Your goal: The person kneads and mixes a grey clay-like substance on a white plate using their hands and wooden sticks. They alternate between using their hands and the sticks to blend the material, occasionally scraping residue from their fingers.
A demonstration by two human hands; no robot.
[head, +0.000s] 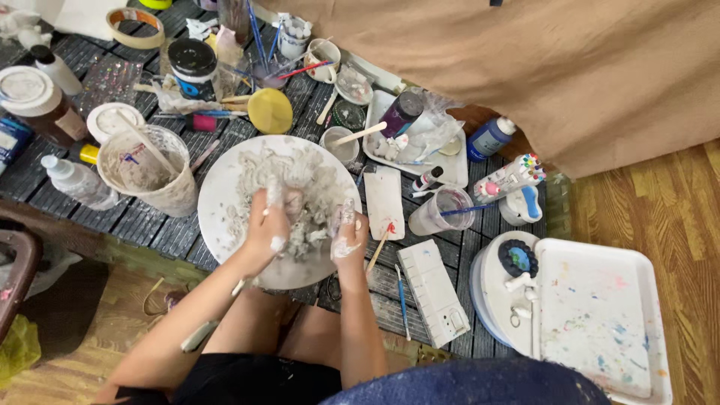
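Our left hand [268, 225] grips a wad of wet grey pulp [300, 187] on the white plate [217, 202]; our right hand [349, 236], open, presses beside it. We judge it soft, sticky, best scooped underneath.

Yellow disc [270, 111], tape roll [135, 27], blue bottle [490, 138], paint-stained white tray [596, 319].

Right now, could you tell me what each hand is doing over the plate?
Left hand: closed around a clump of grey pulp over the white plate.
Right hand: fingers open, smeared with pulp, at the plate's edge, holding nothing visible.
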